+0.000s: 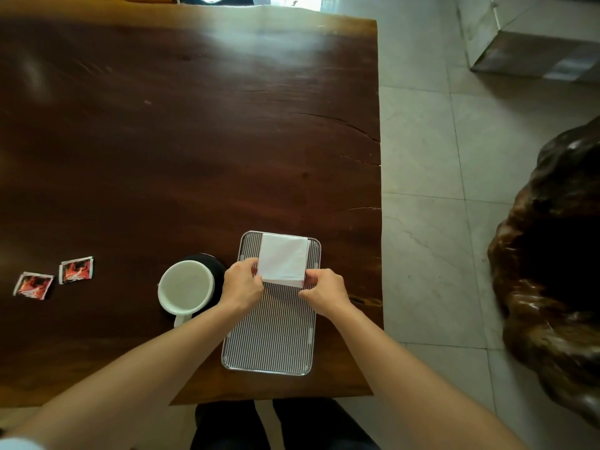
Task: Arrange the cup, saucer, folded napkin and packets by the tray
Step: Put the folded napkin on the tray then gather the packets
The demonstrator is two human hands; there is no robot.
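Note:
A white folded napkin (283,258) lies on the far half of a ribbed metal tray (271,339) near the table's front right. My left hand (243,284) pinches the napkin's near left corner. My right hand (323,291) pinches its near right corner. A white cup (185,287) stands on a dark saucer (214,264) just left of the tray, handle toward me. Two red packets (34,285) (77,269) lie flat at the far left of the table.
The dark wooden table (194,125) stretches far ahead; its right edge runs just past the tray. A tiled floor and a large carved wooden stump (552,271) lie to the right.

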